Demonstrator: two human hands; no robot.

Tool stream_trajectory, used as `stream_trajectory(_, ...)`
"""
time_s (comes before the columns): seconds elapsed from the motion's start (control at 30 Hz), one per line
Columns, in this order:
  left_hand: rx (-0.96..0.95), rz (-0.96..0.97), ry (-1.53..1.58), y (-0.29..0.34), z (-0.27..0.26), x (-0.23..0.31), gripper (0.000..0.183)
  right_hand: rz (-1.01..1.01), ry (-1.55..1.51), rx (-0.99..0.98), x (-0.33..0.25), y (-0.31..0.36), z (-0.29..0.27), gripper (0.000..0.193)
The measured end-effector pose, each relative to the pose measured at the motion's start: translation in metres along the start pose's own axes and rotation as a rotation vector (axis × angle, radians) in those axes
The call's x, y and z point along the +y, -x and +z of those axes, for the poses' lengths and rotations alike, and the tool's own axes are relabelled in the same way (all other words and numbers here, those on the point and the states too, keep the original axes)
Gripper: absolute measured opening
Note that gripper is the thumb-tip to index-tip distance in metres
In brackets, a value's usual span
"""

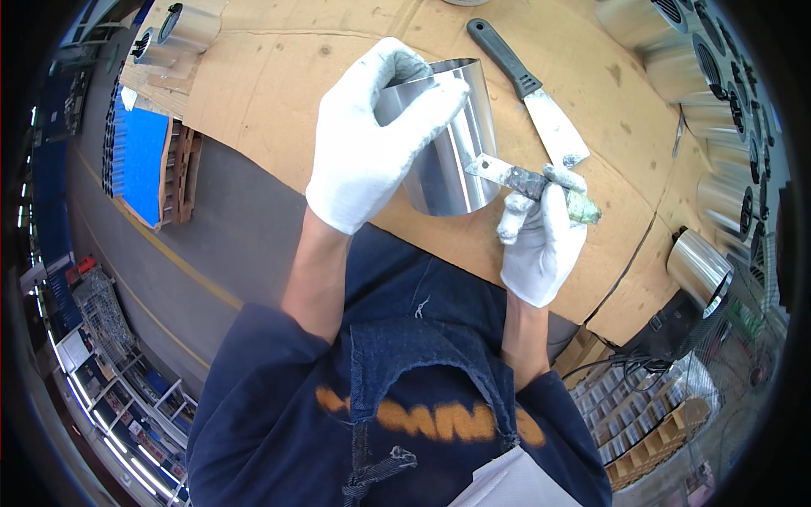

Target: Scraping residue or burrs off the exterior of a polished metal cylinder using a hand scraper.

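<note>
My left hand (359, 139), in a white glove, grips a shiny metal cylinder (456, 169) by its upper rim. The thumb lies outside along the wall and the fingers curl over the rim at the back. In my gloved right hand (545, 249) is a small flat blade with a tape-wrapped handle (530, 182), pinched between thumb and fingers. The blade's tip points left and meets or overlaps the cylinder's right side; whether it touches I cannot tell. A putty knife (553, 127) with a dark handle lies on the cardboard just beyond my right hand.
Cardboard (270, 93) covers the bench. Several similar metal cylinders (710, 122) line its right side, one (699, 266) lying near the right edge. Two more cylinders (187, 29) stand at the far left. A pallet with a blue top (144, 160) is on the floor at left.
</note>
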State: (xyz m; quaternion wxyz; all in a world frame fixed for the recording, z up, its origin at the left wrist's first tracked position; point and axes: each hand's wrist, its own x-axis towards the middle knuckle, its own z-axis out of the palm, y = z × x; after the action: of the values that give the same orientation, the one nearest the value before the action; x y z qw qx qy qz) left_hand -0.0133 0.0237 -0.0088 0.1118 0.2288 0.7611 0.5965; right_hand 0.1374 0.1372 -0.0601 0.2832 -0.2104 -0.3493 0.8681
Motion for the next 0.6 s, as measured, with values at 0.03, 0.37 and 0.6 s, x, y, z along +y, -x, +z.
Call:
stream_trajectory(0.03,0.004,0.009,-0.008,0.000,0.000,0.000,0.026,0.000,0.000,0.000,0.000,0.000,0.000,0.022)
stream_trajectory(0.37,0.006,0.031,-0.015,0.002,0.002,0.003,0.017,-0.044,0.031,0.054,-0.001,0.002,0.007,0.023)
stream_trajectory(0.6,0.000,-0.017,0.003,0.003,0.001,0.003,0.018,-0.072,0.043,0.050,0.001,-0.001,0.014,0.022)
